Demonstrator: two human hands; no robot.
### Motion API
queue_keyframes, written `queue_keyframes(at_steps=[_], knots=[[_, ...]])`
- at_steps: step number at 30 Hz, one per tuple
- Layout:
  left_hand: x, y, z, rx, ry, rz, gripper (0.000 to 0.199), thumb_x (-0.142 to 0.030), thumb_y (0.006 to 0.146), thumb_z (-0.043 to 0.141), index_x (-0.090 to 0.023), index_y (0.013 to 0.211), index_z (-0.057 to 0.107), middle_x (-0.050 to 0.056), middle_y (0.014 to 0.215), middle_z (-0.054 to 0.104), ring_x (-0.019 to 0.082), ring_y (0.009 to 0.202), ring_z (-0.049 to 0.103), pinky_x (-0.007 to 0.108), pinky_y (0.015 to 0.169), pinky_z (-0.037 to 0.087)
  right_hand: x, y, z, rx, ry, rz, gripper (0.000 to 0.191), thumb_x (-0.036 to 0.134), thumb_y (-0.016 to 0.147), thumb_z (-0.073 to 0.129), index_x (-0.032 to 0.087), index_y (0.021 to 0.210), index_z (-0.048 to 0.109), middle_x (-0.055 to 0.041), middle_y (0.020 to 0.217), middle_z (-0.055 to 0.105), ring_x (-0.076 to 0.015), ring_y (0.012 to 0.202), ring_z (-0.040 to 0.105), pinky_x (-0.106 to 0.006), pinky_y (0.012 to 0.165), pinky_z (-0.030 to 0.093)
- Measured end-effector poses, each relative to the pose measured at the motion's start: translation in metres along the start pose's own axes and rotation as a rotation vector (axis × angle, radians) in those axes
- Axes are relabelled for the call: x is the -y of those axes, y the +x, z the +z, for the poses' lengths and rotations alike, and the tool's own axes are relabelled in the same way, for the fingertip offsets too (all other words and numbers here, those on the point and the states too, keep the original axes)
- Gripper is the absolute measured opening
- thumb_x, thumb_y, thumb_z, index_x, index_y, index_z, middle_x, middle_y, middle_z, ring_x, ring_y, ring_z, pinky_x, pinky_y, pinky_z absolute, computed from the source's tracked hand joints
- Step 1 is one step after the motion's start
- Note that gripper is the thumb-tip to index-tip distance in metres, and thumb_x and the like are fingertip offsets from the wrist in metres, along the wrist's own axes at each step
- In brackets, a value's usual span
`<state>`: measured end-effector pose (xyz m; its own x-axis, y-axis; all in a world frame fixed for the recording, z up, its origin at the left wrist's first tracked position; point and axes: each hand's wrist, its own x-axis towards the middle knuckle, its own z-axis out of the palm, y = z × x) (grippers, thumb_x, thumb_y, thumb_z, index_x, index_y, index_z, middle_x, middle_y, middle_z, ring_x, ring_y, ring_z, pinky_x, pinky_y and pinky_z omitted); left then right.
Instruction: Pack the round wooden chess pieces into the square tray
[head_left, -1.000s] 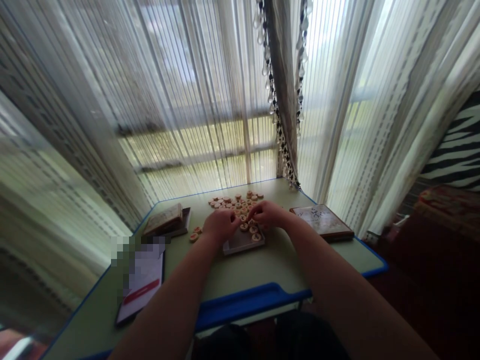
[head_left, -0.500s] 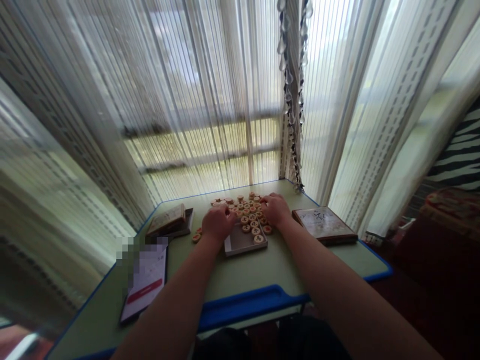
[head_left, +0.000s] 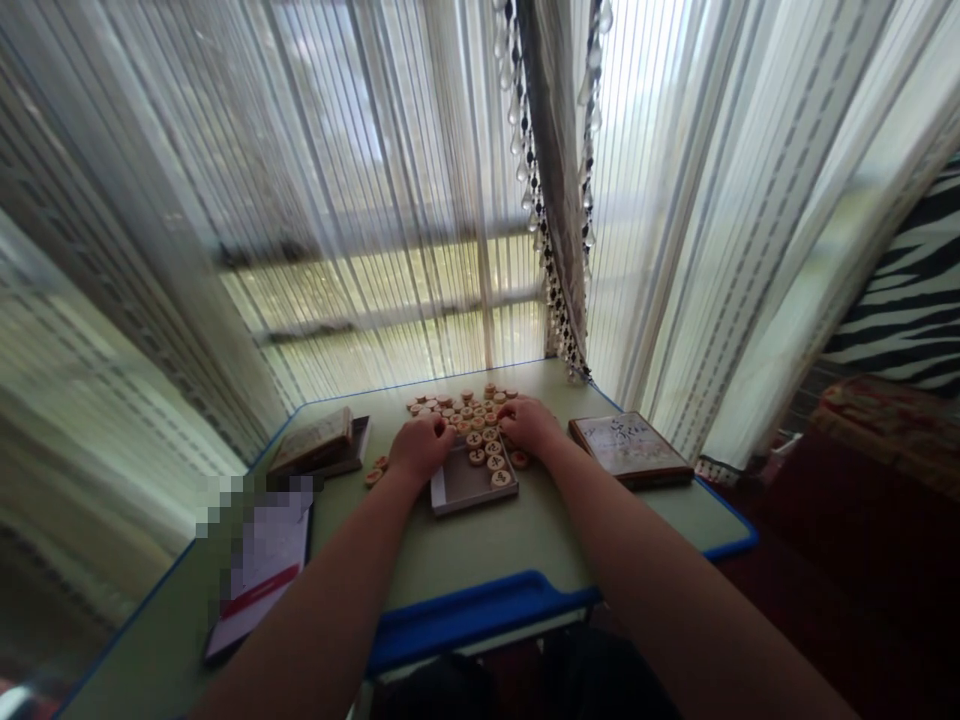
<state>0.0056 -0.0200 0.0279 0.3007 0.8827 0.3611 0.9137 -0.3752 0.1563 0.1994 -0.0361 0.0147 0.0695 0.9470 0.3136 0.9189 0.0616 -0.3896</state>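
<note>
Round wooden Chinese chess pieces (head_left: 468, 411) lie in a loose heap on the pale green table. Several more rest in a shallow grey box tray (head_left: 463, 488), in a column along its right side. My left hand (head_left: 421, 446) is at the tray's far left corner, fingers curled, beside the heap. Whatever it may hold is hidden. My right hand (head_left: 531, 424) sits at the heap's right edge, its fingers bent in against the pieces. I cannot make out what lies between its fingertips. A loose chess piece (head_left: 519, 459) is just below the right hand.
A flat decorated box lid (head_left: 630, 445) lies on the right of the table (head_left: 480, 555). On the left, a second lid (head_left: 315, 440) leans over another tray (head_left: 360, 440). A tablet (head_left: 259, 580) is nearer me. Two loose pieces (head_left: 376, 470) lie left of my left hand.
The whole view has shifted, so the table appears further left. My left hand's fingers look more tightly curled. Both hands remain beside the heap, and the pieces in the tray look the same.
</note>
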Motion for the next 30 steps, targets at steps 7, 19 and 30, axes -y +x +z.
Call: queue_keyframes(at_steps=[7,19,30], knots=[[0.0016,0.0004,0.0012,0.025,-0.002,0.035,0.031,-0.039,0.077,0.038,-0.019,0.070,0.059,0.004,0.076,0.063,0.016,0.072,0.055,0.025,0.061,0.035,-0.0008,0.0011,-0.0002,0.001,-0.002,-0.011,0.026,0.026,0.074,0.045,0.024,0.088,0.067,-0.0042,0.098,0.060,-0.0169,0.093,0.049,-0.027,0.085,0.034],[0.0025,0.0029,0.0036,0.057,0.034,0.067,0.031,-0.038,0.078,0.037,-0.018,0.070,0.060,0.004,0.075,0.063,0.015,0.072,0.055,0.024,0.060,0.034,0.0010,0.0003,-0.0012,0.016,-0.045,-0.002,0.027,0.026,0.074,0.043,0.024,0.087,0.067,-0.0050,0.097,0.061,-0.0178,0.090,0.051,-0.028,0.082,0.037],[0.0038,0.0033,0.0048,0.059,0.033,0.081,0.032,-0.038,0.079,0.037,-0.018,0.070,0.060,0.004,0.076,0.063,0.015,0.071,0.054,0.024,0.060,0.033,0.0001,0.0004,0.0013,-0.006,-0.072,-0.006,0.027,0.029,0.074,0.043,0.024,0.086,0.068,-0.0059,0.094,0.061,-0.0191,0.086,0.052,-0.029,0.076,0.038]])
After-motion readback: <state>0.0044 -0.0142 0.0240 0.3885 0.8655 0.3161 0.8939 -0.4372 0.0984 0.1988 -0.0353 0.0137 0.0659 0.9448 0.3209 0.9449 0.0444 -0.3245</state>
